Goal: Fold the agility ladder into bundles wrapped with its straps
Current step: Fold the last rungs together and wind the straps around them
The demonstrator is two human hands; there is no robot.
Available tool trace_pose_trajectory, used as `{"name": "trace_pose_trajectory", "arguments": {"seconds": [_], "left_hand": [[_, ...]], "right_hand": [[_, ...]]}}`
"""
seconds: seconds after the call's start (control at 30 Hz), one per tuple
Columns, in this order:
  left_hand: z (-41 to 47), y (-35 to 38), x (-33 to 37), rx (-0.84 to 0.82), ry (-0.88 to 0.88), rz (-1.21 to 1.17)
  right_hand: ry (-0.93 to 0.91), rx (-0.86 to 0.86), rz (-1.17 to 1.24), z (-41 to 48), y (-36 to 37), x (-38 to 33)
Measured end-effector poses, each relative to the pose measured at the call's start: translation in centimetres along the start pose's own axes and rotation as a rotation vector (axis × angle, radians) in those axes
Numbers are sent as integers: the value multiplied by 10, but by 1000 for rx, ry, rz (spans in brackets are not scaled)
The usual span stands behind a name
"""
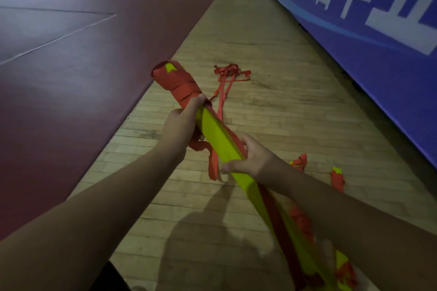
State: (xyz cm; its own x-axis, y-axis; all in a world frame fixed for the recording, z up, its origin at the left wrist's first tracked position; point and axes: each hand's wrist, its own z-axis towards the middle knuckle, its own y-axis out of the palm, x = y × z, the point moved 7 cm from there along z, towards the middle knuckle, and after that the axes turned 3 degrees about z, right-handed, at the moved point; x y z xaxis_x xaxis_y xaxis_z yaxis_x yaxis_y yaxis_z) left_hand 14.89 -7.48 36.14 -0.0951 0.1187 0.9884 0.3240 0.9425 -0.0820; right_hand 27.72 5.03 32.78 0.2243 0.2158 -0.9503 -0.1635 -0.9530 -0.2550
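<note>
Ladder bundle | left hand fingers grasp it beside strap wrap | right hand fingers grasp mid-length

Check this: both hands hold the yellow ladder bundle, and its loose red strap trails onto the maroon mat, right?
No: the head view shows the loose red strap on the wooden floor. The left hand and right hand do hold the yellow ladder bundle.
</note>
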Motion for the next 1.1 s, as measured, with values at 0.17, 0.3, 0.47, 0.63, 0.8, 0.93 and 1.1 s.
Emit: {"name": "trace_pose_trajectory", "arguments": {"seconds": [0.17, 0.3, 0.47, 0.63, 0.8, 0.93, 1.1], "left_hand": [[6, -4, 2, -63, 44, 27], [5, -1, 5, -97, 88, 76], [1, 4, 19, -265, 202, 266], [-5, 8, 11, -520, 142, 399], [-17, 26, 11, -436, 171, 325], [-19, 24, 10, -238, 181, 247], [-20, 19, 19, -156, 223, 120]], "right_hand": [[200, -201, 476, -6, 10, -2], [238, -183, 399, -7, 9, 7], [139, -116, 364, -13, -3, -1], [40, 38, 269, -12, -19, -4], [19, 186, 62, -3, -24, 0], [13, 158, -12, 1, -21, -1], [18, 12, -7, -3, -12, -6]]}}
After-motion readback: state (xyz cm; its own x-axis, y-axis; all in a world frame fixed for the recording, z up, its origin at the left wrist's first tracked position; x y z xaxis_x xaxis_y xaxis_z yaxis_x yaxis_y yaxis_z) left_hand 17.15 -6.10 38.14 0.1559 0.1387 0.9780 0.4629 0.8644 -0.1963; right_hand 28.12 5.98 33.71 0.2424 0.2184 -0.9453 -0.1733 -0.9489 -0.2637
